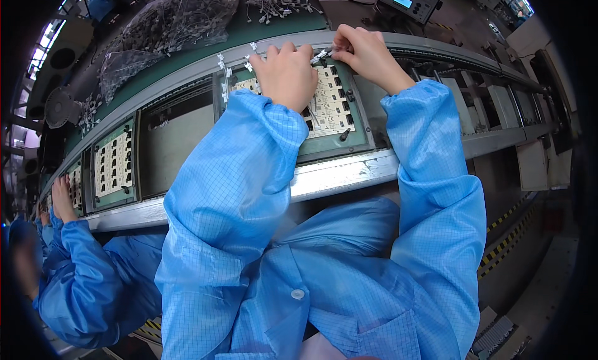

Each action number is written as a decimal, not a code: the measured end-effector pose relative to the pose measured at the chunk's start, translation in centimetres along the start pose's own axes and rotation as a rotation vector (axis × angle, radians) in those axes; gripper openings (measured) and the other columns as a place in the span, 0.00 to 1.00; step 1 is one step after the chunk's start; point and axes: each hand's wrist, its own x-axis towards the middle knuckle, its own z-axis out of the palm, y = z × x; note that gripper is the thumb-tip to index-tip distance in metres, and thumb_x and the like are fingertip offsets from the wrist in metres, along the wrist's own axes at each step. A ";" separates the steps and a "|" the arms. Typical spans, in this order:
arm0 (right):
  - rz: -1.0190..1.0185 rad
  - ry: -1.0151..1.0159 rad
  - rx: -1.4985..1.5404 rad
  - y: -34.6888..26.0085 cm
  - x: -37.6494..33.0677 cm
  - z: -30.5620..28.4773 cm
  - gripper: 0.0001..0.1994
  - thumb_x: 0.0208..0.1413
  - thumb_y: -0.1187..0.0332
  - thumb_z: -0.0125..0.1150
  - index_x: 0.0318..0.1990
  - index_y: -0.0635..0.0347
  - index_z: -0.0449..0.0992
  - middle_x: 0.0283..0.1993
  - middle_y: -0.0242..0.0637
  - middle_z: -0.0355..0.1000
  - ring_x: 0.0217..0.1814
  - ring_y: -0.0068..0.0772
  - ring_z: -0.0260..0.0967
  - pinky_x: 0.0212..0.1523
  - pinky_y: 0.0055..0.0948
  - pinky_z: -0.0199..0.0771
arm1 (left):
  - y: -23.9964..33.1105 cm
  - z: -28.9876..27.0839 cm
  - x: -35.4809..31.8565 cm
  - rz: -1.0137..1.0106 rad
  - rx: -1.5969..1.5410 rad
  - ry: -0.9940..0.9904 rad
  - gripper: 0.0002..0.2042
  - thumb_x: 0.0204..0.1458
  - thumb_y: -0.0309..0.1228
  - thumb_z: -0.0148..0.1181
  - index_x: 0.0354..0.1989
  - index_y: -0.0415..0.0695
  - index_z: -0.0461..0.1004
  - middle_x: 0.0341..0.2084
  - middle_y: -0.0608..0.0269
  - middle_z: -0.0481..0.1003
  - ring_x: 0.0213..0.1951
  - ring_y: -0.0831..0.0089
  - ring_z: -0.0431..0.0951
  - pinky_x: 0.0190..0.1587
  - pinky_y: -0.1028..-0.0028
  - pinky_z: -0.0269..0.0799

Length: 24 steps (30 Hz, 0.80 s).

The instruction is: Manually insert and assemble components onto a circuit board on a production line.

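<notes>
A cream circuit board panel (333, 104) with several black components lies in a green fixture (358, 137) on the line before me. My left hand (288, 76) rests over the panel's upper left part, fingers curled toward the far rail; its fingertips and whatever they hold are hidden. Just right of it, my right hand (367, 53) pinches thumb and forefinger at a small white wired connector (320, 55) by the panel's far edge. More white connectors (222, 63) sit along the far rail, left of my left hand. Thin wires cross the panel below my left hand.
Behind the rail (180, 73) lie a clear bag of wired connectors (168, 23) and a loose heap of connectors (277, 5). A second panel (113, 164) sits left, near a co-worker's hand (62, 199). A device with a lit screen (403, 0) stands at the back.
</notes>
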 end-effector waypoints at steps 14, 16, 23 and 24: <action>-0.002 0.003 0.263 -0.7 0.5 0.6 0.10 0.52 0.79 0.62 0.42 0.63 0.80 0.36 0.38 0.78 0.39 0.39 0.77 0.41 0.32 0.77 | -0.9 0.0 0.2 0.014 0.013 -0.055 0.13 0.51 0.37 0.60 0.44 0.55 0.82 0.39 0.65 0.80 0.47 0.62 0.76 0.52 0.51 0.59; 0.015 0.001 0.251 -1.2 0.4 0.6 0.09 0.52 0.77 0.60 0.41 0.59 0.82 0.36 0.38 0.78 0.40 0.40 0.77 0.44 0.35 0.73 | -0.8 0.1 0.1 0.010 0.004 -0.056 0.13 0.51 0.39 0.61 0.44 0.54 0.82 0.39 0.65 0.80 0.47 0.62 0.76 0.52 0.51 0.59; -0.051 -0.006 0.147 -0.7 0.2 0.3 0.09 0.52 0.78 0.63 0.41 0.63 0.82 0.38 0.41 0.74 0.38 0.39 0.77 0.40 0.34 0.76 | -0.4 -0.6 0.1 0.043 -0.070 -0.059 0.16 0.48 0.43 0.64 0.43 0.49 0.82 0.36 0.63 0.79 0.48 0.62 0.75 0.54 0.51 0.58; -0.047 -0.008 0.148 -0.8 0.2 0.4 0.09 0.52 0.78 0.63 0.41 0.63 0.82 0.38 0.41 0.74 0.38 0.39 0.77 0.40 0.34 0.76 | -0.4 -0.5 0.0 0.044 -0.071 -0.064 0.16 0.48 0.43 0.64 0.43 0.49 0.82 0.36 0.63 0.79 0.48 0.62 0.75 0.54 0.51 0.58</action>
